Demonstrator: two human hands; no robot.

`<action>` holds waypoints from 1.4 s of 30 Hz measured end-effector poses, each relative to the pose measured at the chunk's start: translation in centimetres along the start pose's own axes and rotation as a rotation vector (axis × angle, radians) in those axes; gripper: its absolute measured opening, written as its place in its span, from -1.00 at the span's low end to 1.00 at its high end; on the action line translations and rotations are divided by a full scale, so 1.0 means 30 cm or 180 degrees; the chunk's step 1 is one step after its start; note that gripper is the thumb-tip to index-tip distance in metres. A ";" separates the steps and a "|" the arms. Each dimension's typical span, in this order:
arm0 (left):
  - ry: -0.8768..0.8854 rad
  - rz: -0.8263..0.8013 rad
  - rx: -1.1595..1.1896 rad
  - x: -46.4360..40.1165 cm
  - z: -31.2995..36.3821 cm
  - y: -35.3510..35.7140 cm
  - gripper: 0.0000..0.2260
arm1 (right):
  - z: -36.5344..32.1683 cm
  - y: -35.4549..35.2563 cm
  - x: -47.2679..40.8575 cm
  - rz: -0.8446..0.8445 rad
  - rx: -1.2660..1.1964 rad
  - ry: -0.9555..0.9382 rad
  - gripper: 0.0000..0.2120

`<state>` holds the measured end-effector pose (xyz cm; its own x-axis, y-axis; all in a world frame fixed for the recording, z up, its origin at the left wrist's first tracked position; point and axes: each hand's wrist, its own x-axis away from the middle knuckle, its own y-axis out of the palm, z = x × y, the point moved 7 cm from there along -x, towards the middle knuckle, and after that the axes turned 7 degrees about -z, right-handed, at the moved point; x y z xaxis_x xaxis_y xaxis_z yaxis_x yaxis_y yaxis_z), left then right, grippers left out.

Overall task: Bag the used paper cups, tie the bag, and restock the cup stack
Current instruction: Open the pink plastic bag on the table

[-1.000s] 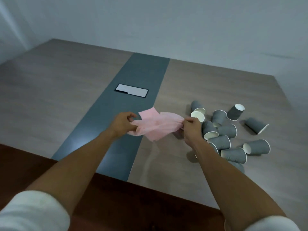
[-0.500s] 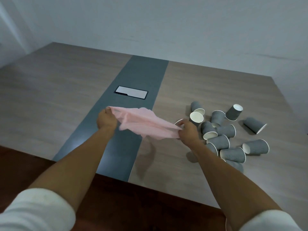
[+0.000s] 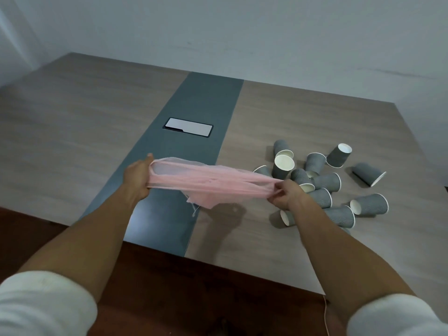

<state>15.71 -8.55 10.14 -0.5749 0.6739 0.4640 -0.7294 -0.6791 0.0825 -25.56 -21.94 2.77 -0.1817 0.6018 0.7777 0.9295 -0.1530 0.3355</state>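
While both hands hold it above the table (image 3: 72, 132), the pink bag (image 3: 208, 184) stretches thin between them. The left hand (image 3: 137, 177) has its fingers closed around one end of the bag, thumb pointing away from the body. The right hand (image 3: 284, 192) pinches the other end, its fingertips (image 3: 278, 189) pressed together on the gathered plastic. A loose fold of the bag hangs down between the two grips, nearer the right fingers, above the dark centre strip (image 3: 201, 110). The grey paper cups (image 3: 322, 183) lie scattered on the wood just beyond and beside the right fingers, most tipped over, one lying apart farther right. A white panel (image 3: 189, 127) sits in the strip beyond the left fingers.
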 end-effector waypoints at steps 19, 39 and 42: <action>-0.1437 -0.1907 -0.1261 0.117 -0.134 0.131 -0.31 | -0.044 0.047 0.191 -0.1822 -0.1474 -0.0884 -0.55; -0.1630 -0.1360 -0.0871 0.149 -0.204 0.122 -0.37 | 0.114 -0.039 0.139 -0.1150 -0.1151 -0.0180 -0.51; -0.0619 -0.0219 -0.1068 0.112 -0.137 0.114 -0.36 | 0.138 -0.060 0.085 -0.1165 -0.1024 -0.0076 -0.27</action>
<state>9.76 -7.41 8.34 -0.4629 0.6251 0.6285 -0.8630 -0.4796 -0.1587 -26.37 -16.90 1.96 -0.4671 0.6786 0.5669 0.6590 -0.1603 0.7349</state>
